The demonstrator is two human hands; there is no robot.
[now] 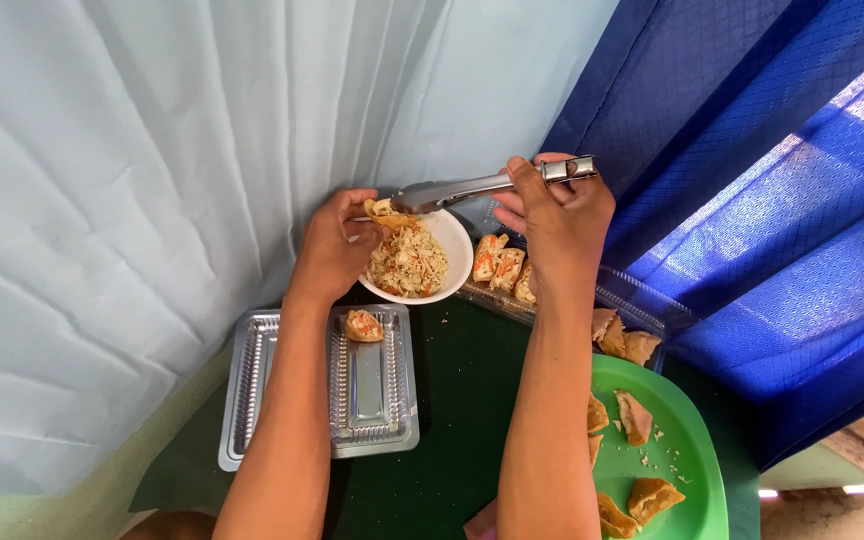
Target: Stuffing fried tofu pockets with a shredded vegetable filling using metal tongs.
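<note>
My right hand (557, 215) grips metal tongs (462, 188) whose tips reach left over a white bowl (457, 262) of shredded vegetable filling (407, 262). My left hand (337, 245) holds a small fried tofu piece (384, 212) at the bowl's far-left rim, right at the tong tips. One filled tofu piece (363, 325) lies in a clear plastic tray (372, 400) below the bowl.
A second clear tray (620, 300) to the right holds several filled tofu pieces (498, 265) and plain fried ones. A green plate (687, 440) at the lower right carries more fried tofu. Everything rests on a dark green table (457, 420). Pale cloth hangs left, blue cloth right.
</note>
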